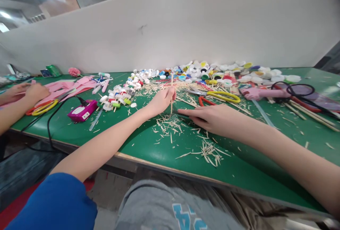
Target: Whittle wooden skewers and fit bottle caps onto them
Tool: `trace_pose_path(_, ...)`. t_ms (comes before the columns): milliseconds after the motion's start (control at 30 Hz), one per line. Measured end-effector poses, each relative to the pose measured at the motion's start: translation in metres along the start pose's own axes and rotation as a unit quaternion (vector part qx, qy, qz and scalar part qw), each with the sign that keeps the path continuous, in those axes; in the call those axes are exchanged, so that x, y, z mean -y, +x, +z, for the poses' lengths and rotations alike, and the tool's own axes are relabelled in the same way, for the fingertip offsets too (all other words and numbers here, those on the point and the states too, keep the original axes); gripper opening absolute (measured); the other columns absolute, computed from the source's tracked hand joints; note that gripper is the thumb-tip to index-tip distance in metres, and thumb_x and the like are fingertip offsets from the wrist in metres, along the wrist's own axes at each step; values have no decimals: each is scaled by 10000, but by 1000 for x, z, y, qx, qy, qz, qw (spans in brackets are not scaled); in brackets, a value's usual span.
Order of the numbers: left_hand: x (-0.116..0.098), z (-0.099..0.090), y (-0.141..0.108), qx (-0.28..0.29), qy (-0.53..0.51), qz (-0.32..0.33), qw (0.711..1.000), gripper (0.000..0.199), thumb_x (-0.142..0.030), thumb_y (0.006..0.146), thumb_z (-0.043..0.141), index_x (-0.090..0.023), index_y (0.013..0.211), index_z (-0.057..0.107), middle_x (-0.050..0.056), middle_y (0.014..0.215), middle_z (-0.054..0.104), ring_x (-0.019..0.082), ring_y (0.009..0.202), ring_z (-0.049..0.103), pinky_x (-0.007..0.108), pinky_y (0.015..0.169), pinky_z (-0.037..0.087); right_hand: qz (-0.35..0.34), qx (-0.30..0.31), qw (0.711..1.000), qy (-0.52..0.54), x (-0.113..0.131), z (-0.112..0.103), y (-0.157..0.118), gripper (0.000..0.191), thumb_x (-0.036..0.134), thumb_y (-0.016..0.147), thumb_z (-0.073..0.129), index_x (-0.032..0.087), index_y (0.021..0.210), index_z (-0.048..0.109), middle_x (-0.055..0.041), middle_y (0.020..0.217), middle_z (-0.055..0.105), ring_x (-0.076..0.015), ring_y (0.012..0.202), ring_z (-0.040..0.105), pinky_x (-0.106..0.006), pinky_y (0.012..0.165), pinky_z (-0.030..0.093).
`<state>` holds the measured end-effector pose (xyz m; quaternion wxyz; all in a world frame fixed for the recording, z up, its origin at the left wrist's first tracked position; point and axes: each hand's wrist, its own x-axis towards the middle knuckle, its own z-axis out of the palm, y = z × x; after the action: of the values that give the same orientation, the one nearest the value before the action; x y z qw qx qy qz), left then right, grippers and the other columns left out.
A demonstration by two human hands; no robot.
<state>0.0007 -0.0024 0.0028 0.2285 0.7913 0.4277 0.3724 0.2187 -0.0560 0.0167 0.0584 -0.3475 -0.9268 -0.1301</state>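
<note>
Near the middle of the green table, my left hand (pixel 162 101) pinches a thin wooden stick (pixel 171 107) that stands upright, its lower end at the tabletop. My right hand (pixel 205 116) is closed round a dark, thin blade-like tool (pixel 181 115), its index finger stretched along it toward the stick's lower part. Whether the tool touches the stick cannot be made out. Pale wood shavings (pixel 170 127) lie below both hands, with another small heap (pixel 211 153) nearer the table's front edge.
Bottle caps (pixel 195 71) are piled along the grey partition (pixel 172 28). Yellow-handled scissors (pixel 223 96) and a pink glue gun (pixel 265 93) lie right; a magenta power socket (pixel 83 111) with a black cable sits left. Another person's hands (pixel 36 91) are at pink material, far left.
</note>
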Motion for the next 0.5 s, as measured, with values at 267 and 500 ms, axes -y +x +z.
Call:
trace_pose_path(267, 1, 0, 0, 0, -9, 4, 1000, 538, -522, 954, 178, -172, 677, 479, 13, 672, 519, 92, 639, 467, 241, 670, 402, 13, -23, 999, -21, 2, -6, -1, 454, 329, 952, 349, 411, 1382, 472, 18, 630, 543, -26, 439, 254, -177, 466, 130)
trace_pose_path(500, 0, 1, 0, -1, -7, 1, 1000, 537, -518, 956, 184, -167, 687, 487, 5, 660, 522, 82, 626, 470, 234, 670, 401, 13, -36, 997, -68, 2, 7, 4, 480, 322, 952, 335, 399, 1417, 428, 12, 787, 600, -33, 454, 182, -213, 474, 89)
